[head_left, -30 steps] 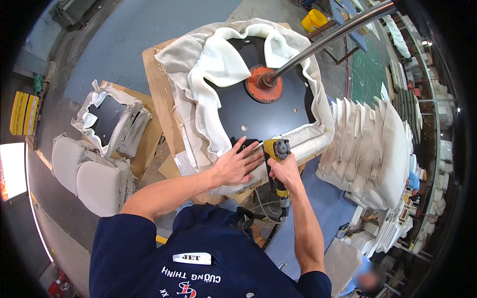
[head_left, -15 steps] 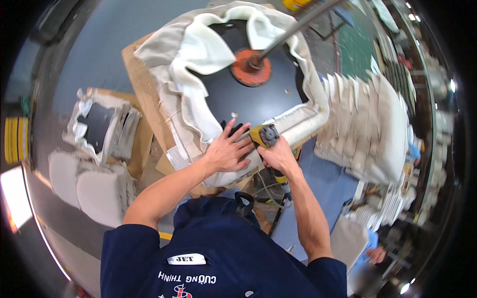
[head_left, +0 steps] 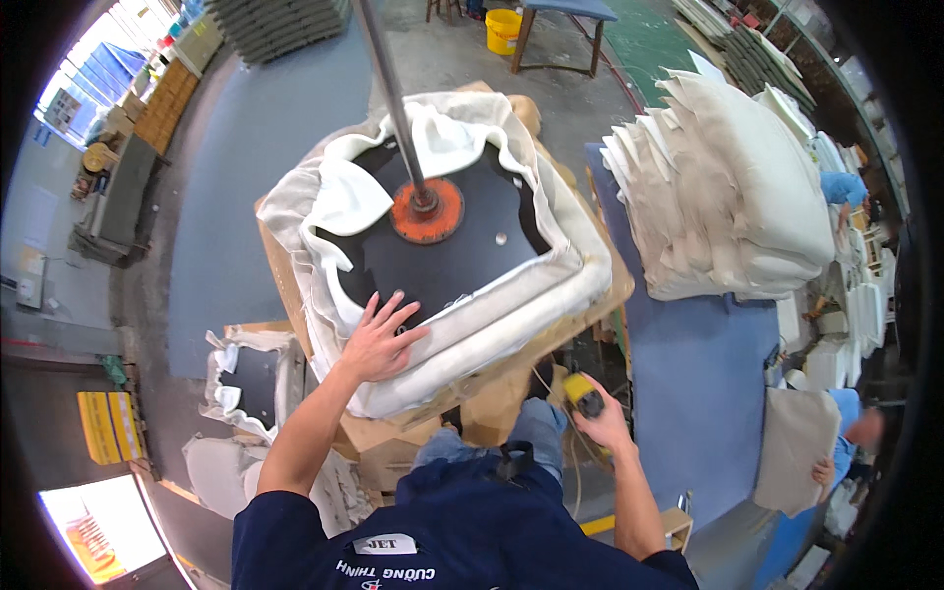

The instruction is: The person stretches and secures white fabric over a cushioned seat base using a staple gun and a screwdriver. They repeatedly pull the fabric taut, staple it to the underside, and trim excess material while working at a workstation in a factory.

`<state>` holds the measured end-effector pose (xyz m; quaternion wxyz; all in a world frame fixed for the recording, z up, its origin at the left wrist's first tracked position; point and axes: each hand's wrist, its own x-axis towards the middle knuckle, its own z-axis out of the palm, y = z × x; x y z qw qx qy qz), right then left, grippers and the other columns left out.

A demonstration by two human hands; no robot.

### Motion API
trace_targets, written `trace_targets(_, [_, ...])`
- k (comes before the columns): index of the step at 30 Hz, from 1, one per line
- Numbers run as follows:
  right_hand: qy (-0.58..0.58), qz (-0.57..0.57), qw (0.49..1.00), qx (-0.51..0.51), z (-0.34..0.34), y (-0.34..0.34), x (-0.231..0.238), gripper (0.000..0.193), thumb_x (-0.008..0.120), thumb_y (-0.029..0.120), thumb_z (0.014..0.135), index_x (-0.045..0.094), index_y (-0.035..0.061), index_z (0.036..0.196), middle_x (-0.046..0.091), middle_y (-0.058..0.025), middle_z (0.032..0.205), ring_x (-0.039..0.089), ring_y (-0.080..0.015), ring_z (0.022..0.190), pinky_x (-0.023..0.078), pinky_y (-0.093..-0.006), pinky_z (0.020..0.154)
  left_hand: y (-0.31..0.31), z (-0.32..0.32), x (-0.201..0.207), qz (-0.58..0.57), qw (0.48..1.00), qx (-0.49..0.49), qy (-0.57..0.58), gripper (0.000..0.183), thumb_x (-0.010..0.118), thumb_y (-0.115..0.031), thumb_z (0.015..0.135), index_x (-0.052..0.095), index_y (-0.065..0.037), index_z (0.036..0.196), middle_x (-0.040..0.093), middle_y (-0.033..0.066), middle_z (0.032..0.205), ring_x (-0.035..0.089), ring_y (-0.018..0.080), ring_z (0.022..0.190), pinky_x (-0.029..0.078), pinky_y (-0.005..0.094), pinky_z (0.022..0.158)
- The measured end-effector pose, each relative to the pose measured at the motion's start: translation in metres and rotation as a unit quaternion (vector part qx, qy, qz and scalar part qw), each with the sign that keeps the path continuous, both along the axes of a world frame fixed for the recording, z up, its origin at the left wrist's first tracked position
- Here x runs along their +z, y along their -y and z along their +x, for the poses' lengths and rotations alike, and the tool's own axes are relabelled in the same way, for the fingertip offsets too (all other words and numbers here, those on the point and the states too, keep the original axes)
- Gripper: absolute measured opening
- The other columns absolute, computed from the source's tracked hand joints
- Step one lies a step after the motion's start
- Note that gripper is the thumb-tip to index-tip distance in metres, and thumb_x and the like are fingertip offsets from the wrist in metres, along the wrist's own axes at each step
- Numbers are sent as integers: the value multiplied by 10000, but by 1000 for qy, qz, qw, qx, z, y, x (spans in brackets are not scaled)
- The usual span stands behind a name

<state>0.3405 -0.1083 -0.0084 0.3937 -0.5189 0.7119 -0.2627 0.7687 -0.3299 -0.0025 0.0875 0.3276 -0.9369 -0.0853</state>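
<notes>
My left hand (head_left: 380, 342) lies with fingers spread on the near left edge of an upholstered seat cushion, its fingertips reaching the black panel (head_left: 474, 258). Beige fabric (head_left: 511, 313) and white padding (head_left: 352, 201) are folded up around that panel. An orange disc (head_left: 450, 208) on a metal rod (head_left: 391, 93) rests against the panel. Off the cushion's near right side, my right hand (head_left: 608, 427) grips a yellow and black staple gun (head_left: 580, 393) with a thin hose below it. The gun is apart from the cushion.
A wooden board (head_left: 615, 295) supports the cushion. Stacked beige covers (head_left: 728, 197) sit on the blue table (head_left: 688, 374) at right. A smaller cushion (head_left: 254, 383) lies at lower left. Another person's hand (head_left: 824, 472) holds a beige panel (head_left: 795, 442). A yellow bucket (head_left: 503, 31) stands beyond.
My right hand has drawn the staple gun away from the cushion's near edge, toward the right and my body. My left hand stays on the edge. The view has tilted up.
</notes>
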Motion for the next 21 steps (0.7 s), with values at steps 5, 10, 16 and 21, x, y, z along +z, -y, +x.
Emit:
trace_targets(5, [-4,146,966,-212,-126,-74,-131,858,742,114,793,384,61,1571,608,-274,1389,588,-417,1296,457,-431,1100,-4,12,4,-14,985,153,83,450,701,-199,834,692,-259,1280,480,97,1547,351,372,1504,219,647,1223])
trace_targets(10, [-95,121,911,-382,-257,-161,-322,792,608,26,876,313,75,1610,669,-171,1205,702,-279,816,586,-400,741,-46,-67,7,10,922,375,94,439,676,-265,905,655,-159,1330,425,152,1600,314,455,1507,198,722,1178])
trace_targets(16, [-188,184,830,-492,-345,-123,-338,800,667,104,929,266,31,1617,583,-289,1414,594,-454,1259,466,-487,1078,-59,-192,36,204,893,396,67,488,551,-302,1009,550,-82,1444,416,204,1595,371,454,1473,258,608,1215])
trace_targets(21, [-220,200,835,-464,-372,-87,-335,894,707,122,899,210,67,1640,534,-296,1451,567,-474,1279,477,-494,1079,-66,-188,10,160,888,429,47,551,487,-287,1043,433,34,1488,464,284,1523,385,499,1434,276,510,1233])
